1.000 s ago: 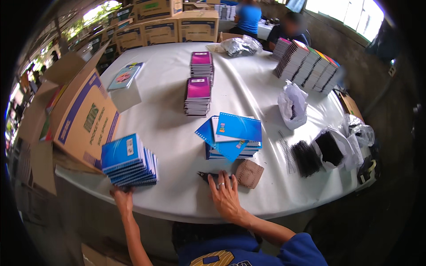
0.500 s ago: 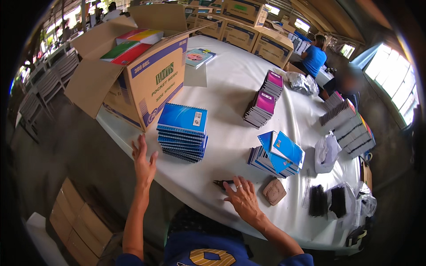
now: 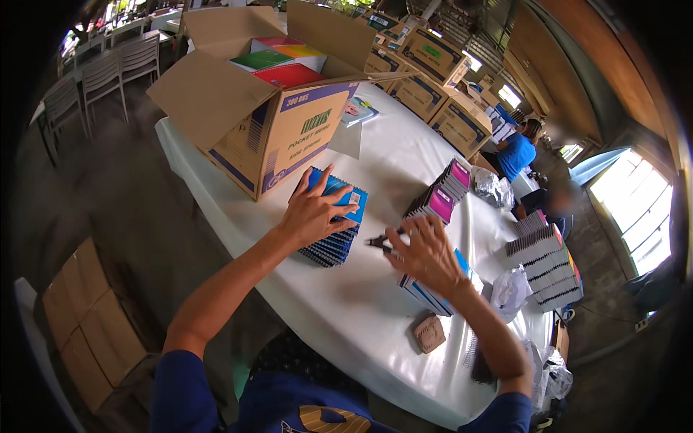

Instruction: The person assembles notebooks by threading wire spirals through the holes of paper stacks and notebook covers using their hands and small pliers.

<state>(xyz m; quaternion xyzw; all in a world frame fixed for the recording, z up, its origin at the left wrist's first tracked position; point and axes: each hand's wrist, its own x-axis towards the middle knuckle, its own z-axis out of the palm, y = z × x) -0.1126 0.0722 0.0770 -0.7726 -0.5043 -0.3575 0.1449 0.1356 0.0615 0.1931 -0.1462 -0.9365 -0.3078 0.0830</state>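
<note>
A stack of blue spiral notebooks (image 3: 328,249) stands near the table's front left edge. Spread over its top notebook lies my left hand (image 3: 312,215), fingers apart. My right hand (image 3: 432,254), slightly blurred, grips small dark pliers (image 3: 378,242), their tip pointing left toward the stack. Under my right forearm, partly hidden, is a second pile of blue and white notebooks (image 3: 427,294). Two stacks of notebooks with magenta covers (image 3: 442,202) stand just beyond my right hand. Closer to the front edge sits a brown, block-like piece (image 3: 429,334).
An open carton (image 3: 303,137) holding red, green and yellow notebooks stands at the left. Tall notebook stacks (image 3: 545,270) and a white plastic bag (image 3: 511,292) are on the right. Closed cartons (image 3: 462,126) line the back. Two people sit beyond the table at the right.
My left hand has moved from beside the blue stack onto its top. My right hand has picked the pliers up off the table and carried them forward. The view has turned.
</note>
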